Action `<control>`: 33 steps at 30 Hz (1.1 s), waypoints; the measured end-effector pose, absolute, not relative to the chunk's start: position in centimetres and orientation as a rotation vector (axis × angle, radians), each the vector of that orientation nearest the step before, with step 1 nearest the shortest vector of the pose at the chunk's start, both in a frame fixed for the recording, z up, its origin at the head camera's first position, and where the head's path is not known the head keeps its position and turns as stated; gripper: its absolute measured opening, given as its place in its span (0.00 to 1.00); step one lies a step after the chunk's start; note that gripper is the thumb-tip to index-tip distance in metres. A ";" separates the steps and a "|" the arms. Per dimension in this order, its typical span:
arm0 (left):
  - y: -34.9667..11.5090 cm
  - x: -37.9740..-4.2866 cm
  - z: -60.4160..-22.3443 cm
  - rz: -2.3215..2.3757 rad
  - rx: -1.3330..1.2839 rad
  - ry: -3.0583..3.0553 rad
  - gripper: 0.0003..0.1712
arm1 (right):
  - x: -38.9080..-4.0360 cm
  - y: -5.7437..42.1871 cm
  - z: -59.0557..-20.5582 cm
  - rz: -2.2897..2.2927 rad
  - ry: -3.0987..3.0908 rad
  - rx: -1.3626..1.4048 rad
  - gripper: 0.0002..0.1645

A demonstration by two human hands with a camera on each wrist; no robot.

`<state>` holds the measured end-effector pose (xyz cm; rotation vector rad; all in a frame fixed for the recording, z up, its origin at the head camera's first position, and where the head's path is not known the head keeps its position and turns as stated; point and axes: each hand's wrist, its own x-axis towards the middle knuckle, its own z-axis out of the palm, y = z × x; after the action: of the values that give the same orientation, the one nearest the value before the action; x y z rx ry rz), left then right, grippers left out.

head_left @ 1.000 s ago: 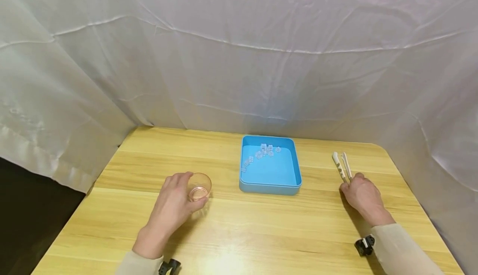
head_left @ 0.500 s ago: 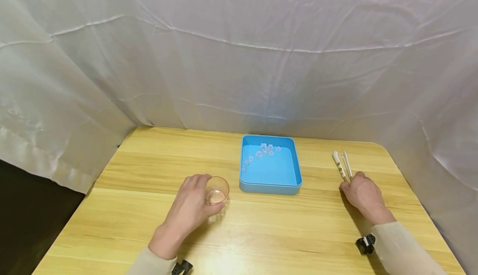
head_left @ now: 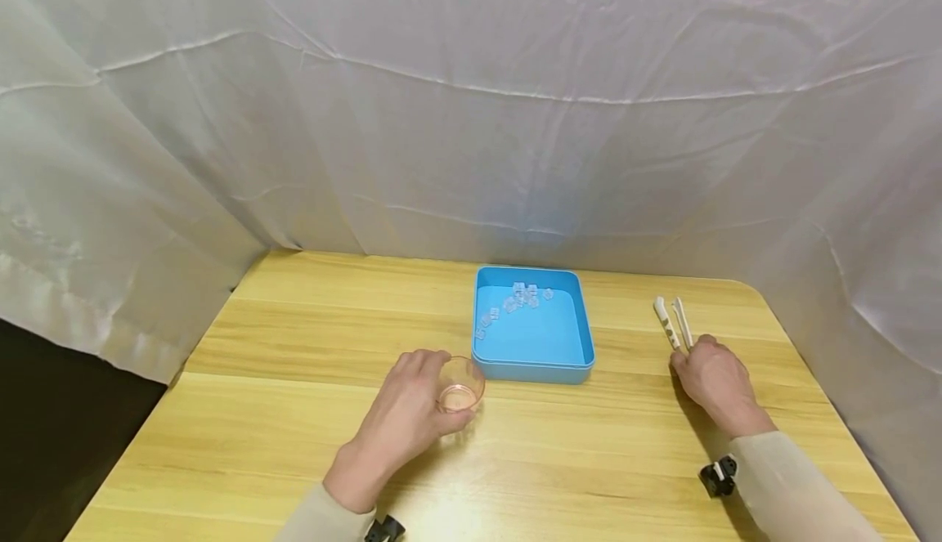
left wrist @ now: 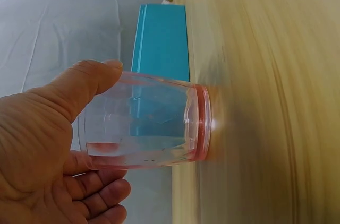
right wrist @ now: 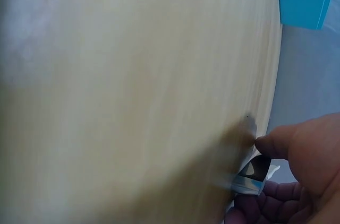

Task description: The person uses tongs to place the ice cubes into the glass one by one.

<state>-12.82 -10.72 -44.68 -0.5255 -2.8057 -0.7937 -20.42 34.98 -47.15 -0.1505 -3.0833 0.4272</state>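
A clear pinkish cup (head_left: 460, 387) is gripped by my left hand (head_left: 407, 405), thumb on one side and fingers on the other. In the left wrist view the cup (left wrist: 154, 120) looks upright and see-through; whether its base touches the table I cannot tell. Beside it stands a square blue box (head_left: 535, 372) holding several small clear cubes (head_left: 521, 293). On the right, my right hand (head_left: 714, 378) pinches a pair of white-tipped tongs (head_left: 668, 323) at the near end, their two arms spread apart. The right wrist view shows the tongs' metal bend (right wrist: 254, 173) between thumb and fingers.
A wooden table (head_left: 294, 305) carries everything. Pale cloth (head_left: 471, 117) hangs behind it and along both sides. A dark area (head_left: 66, 427) lies past the left edge.
My left hand has carried the cup to the right and slightly nearer me, up to the blue box's near left corner. The right hand and the tongs have stayed nearly still.
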 end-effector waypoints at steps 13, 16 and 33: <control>-9.0 -12.9 -44.5 -0.786 -0.647 -2.792 0.45 | -20.8 35.0 -47.3 0.406 -3.095 -0.174 0.23; -8.6 -13.0 -44.5 -0.784 -0.664 -2.791 0.44 | -20.8 35.0 -47.4 0.396 -3.078 -0.175 0.22; -7.3 -13.5 -44.5 -0.731 -0.714 -2.779 0.43 | -20.1 35.1 -46.9 0.412 -3.094 -0.261 0.20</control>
<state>-13.48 -7.27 -44.54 -0.7138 -2.7786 -0.7314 -20.09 35.09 -46.90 -0.2613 -3.0937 0.4123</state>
